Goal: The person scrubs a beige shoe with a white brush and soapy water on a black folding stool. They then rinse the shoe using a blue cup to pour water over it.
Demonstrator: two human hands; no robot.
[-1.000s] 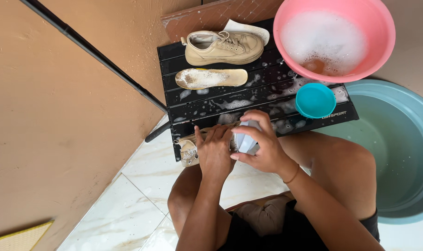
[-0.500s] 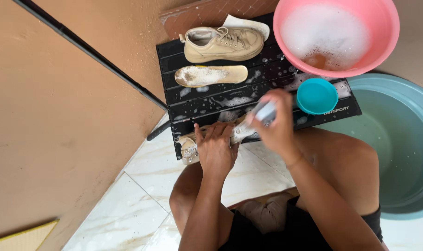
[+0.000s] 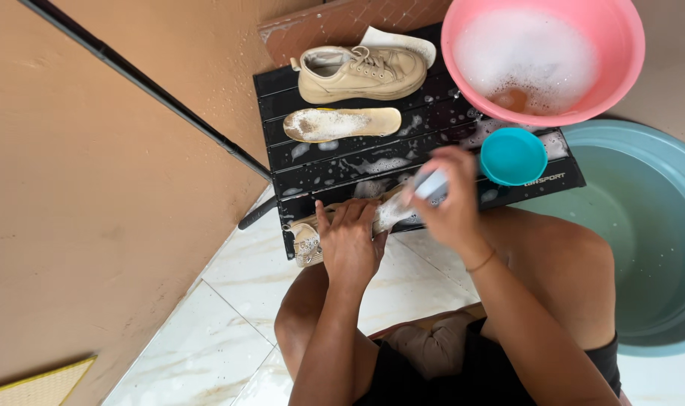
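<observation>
1. The left hand [image 3: 350, 242] is pressing flat, fingers spread, on a soapy beige shoe [image 3: 312, 239] at the black slatted table's [image 3: 342, 162] near edge.
2. The right hand [image 3: 451, 199] is closing around a pale scrub brush [image 3: 431, 183] at the shoe's far end.
3. Beyond, an insole [image 3: 342, 122], a second shoe [image 3: 361, 71], a teal cup [image 3: 513, 156] and a pink basin [image 3: 542, 56] of suds are sitting.

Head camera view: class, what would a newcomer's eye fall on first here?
Probably the pink basin of suds at top right. Below it, on the black slatted board, the left hand presses down a soapy shoe while the right hand holds a brush above it.
</observation>
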